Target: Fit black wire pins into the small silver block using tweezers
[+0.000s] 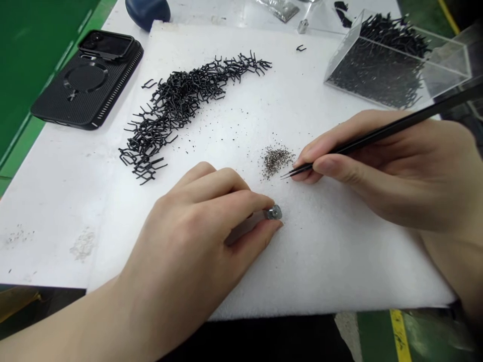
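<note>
Between thumb and index finger, my left hand pinches a small grey metal part with a hole in its face, low over the white foam sheet. My right hand grips black tweezers like a pen. Their fine tips point left and stand slightly apart, beside a small heap of tiny metallic pieces. Whether the tips hold anything is too small to tell. Farther off, a long curved pile of black forked pieces lies on the sheet.
A clear plastic box of similar black pieces stands at the back right. One loose black piece lies left of it. At the left is a black phone, with a dark blue rounded object behind. A small bag sits at the far edge.
</note>
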{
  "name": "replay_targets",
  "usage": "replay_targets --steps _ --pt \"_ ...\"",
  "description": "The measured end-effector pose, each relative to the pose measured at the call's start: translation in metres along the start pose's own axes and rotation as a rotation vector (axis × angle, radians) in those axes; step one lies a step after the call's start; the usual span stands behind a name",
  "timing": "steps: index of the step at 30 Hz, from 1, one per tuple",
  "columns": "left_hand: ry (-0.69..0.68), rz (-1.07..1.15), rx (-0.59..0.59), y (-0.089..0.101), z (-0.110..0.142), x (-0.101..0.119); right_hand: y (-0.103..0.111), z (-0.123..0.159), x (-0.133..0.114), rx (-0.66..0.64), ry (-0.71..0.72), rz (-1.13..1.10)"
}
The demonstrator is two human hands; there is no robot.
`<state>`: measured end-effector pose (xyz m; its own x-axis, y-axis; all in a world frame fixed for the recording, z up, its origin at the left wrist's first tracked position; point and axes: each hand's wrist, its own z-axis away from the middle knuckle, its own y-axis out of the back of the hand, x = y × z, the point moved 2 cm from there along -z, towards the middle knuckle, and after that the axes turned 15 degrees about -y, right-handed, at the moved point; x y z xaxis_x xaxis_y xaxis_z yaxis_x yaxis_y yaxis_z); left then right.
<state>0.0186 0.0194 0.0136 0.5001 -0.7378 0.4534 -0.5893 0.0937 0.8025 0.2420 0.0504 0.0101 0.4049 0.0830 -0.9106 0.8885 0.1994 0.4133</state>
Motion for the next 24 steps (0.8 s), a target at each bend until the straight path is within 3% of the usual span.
replay_targets --steps 17,24 --pt "0.013 0.008 -0.003 0.0007 -0.0001 0.0003 0.0024 0.0026 -0.0002 0.028 -0.021 -0.021" --pt "0.01 0.019 -0.005 0.0007 0.0002 0.0011 -0.003 0.0093 -0.0048 -0.16 -0.028 -0.079"
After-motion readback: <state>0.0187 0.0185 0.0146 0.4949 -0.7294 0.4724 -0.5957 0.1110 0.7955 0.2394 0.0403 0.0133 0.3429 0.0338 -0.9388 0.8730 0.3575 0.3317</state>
